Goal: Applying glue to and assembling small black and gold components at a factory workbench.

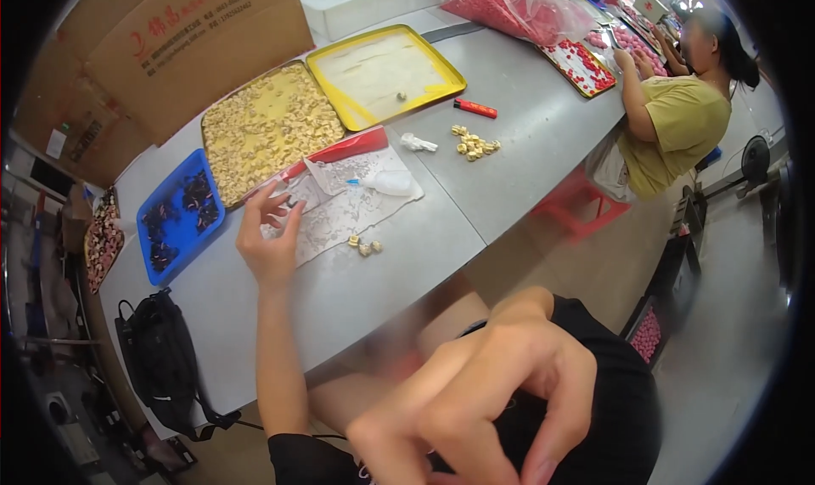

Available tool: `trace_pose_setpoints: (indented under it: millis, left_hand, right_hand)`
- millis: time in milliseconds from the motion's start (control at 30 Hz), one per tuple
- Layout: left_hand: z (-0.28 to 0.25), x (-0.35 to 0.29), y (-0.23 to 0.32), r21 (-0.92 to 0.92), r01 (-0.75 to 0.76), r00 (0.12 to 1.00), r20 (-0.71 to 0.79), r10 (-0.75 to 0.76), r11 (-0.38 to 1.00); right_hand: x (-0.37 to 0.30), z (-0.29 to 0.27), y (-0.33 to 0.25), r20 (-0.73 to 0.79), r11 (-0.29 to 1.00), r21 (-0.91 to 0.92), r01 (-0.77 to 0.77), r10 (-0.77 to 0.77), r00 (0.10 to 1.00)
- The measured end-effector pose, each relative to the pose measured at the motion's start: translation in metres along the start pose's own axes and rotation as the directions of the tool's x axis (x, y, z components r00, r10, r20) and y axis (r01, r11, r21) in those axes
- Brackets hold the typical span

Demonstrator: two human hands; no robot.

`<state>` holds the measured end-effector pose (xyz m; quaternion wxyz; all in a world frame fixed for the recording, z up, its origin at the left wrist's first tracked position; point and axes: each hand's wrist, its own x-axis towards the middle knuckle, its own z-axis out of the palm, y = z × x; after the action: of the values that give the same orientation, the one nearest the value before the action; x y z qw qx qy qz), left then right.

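My left hand (270, 234) is raised over the left part of a stained paper sheet (327, 234), thumb and fingers curled toward each other. A tiny dark piece seems to sit at the fingertips, too small to name. Close to the camera, my right hand (488, 387) is large, with bent fingers closed; whatever they hold is hidden. On the sheet lies a white squeeze bottle (390, 183) with a blue tip. A few small gold pieces (366, 246) rest by the sheet's near edge, and a bigger cluster of gold pieces (474, 145) lies farther right.
Behind the sheet stand a yellow tray full of small pale-gold pieces (272, 111), another yellow tray (441, 84) and a blue tray of dark pieces (180, 217). Crumpled white tissue (418, 143), a red tube (475, 108) and a black bag (161, 358) lie about. A co-worker (688, 128) sits right.
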<state>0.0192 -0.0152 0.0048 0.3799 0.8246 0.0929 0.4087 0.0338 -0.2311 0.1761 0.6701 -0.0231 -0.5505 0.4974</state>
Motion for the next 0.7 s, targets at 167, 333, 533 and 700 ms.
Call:
trace_pose_setpoints:
  millis: [167, 333, 533, 700]
  left_hand:
    - [-0.005, -0.007, -0.008, 0.018, -0.025, 1.000, 0.014, 0.025, 1.000]
    - [-0.009, -0.003, -0.007, 0.035, -0.024, 1.000, 0.013, 0.024, 0.999]
    - [-0.002, 0.000, -0.004, -0.002, -0.048, 0.999, 0.013, 0.048, 0.999]
    - [-0.006, -0.006, -0.011, -0.002, -0.043, 0.999, 0.013, 0.043, 0.999]
  right_hand:
    - [-0.016, -0.001, 0.016, 0.058, 1.000, 0.014, 0.019, -0.020, 0.998]
    - [0.001, 0.004, 0.002, -0.039, 0.992, 0.116, -0.054, 0.059, 0.997]
    - [0.000, 0.008, 0.002, 0.054, 0.995, -0.055, 0.080, -0.077, 0.996]
    - [-0.006, 0.014, 0.007, -0.150, 0.978, 0.188, -0.090, 0.119, 0.981]
